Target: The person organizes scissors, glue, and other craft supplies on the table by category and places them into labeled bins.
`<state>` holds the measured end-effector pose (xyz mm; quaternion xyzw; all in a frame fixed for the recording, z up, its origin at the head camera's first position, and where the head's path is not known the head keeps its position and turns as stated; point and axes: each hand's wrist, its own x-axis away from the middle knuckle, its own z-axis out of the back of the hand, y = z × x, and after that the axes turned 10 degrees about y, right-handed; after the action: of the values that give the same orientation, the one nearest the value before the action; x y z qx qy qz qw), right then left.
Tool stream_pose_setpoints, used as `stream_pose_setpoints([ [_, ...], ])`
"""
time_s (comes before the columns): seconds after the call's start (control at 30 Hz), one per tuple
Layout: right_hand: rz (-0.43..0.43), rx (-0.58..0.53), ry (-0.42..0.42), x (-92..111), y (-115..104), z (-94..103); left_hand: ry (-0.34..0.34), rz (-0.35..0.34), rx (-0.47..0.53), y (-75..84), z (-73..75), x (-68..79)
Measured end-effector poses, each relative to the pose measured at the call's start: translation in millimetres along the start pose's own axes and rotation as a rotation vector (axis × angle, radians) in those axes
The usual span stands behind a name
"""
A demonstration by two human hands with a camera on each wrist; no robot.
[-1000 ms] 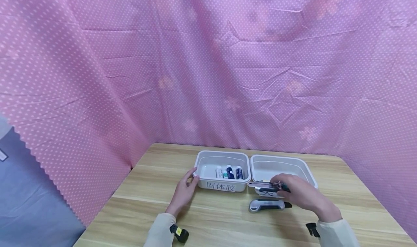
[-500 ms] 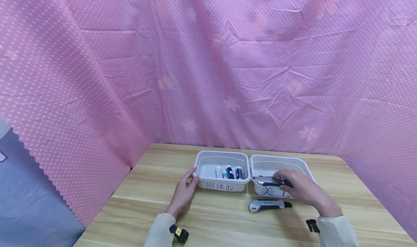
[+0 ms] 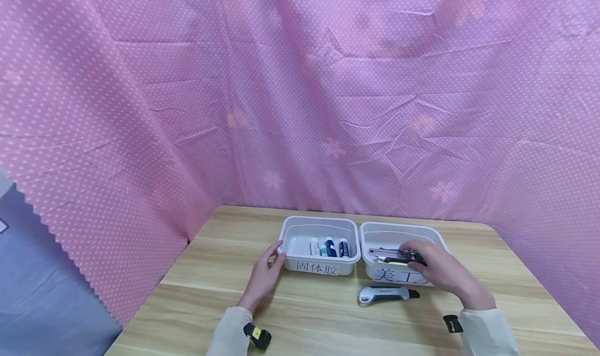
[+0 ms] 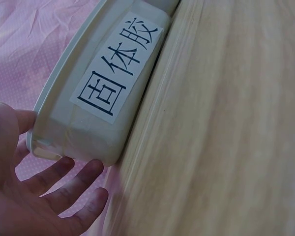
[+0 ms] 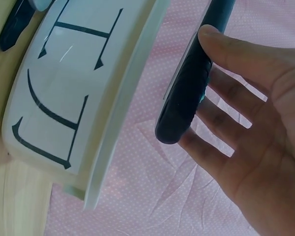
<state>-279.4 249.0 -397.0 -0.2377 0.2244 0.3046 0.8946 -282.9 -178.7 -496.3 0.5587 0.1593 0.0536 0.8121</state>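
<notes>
My left hand (image 3: pixel 265 278) holds the left front corner of a white plastic box (image 4: pixel 93 132). Its thumb and index finger lie at the rim, the other fingers spread near the corner. Several glue sticks (image 3: pixel 330 248) lie inside this box. My right hand (image 3: pixel 436 267) grips a dark-handled utility knife (image 5: pixel 187 83) between thumb and fingers, above the front rim of a second white box (image 3: pixel 407 225). The knife lies level, pointing left, with its dark end toward the hand. A grey and black utility knife (image 3: pixel 384 295) lies on the table before this box.
Both boxes stand side by side on a wood-grain table (image 3: pixel 309 319), with printed paper labels (image 4: pixel 119 66) on their fronts. A pink dotted curtain (image 3: pixel 328 111) hangs behind and at the sides. Black straps (image 3: pixel 258 336) sit at both wrists.
My right hand has carried the utility knife back and slightly right, from before the right box to over its front rim. The left hand stays at its box; the knife on the table has not moved.
</notes>
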Motion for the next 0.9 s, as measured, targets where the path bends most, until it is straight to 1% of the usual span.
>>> stream_pose_setpoints([
  [0.1, -0.012, 0.001, -0.008, -0.4, 2.3, 0.3, 0.003, -0.007, 0.001, 1.3, 0.4, 0.1],
  [0.3, -0.068, -0.025, -0.034, -1.7, 5.0, 0.2, 0.005, -0.006, -0.004, 1.6, 1.1, -0.1],
  [0.57, -0.106, -0.014, -0.015, 0.9, 10.7, -3.8, -0.003, 0.003, -0.009, 0.6, 0.4, -0.8],
  [0.9, -0.166, 0.004, -0.02, 2.1, 15.5, -5.5, 0.004, 0.008, -0.009, 1.3, -1.2, -0.6],
])
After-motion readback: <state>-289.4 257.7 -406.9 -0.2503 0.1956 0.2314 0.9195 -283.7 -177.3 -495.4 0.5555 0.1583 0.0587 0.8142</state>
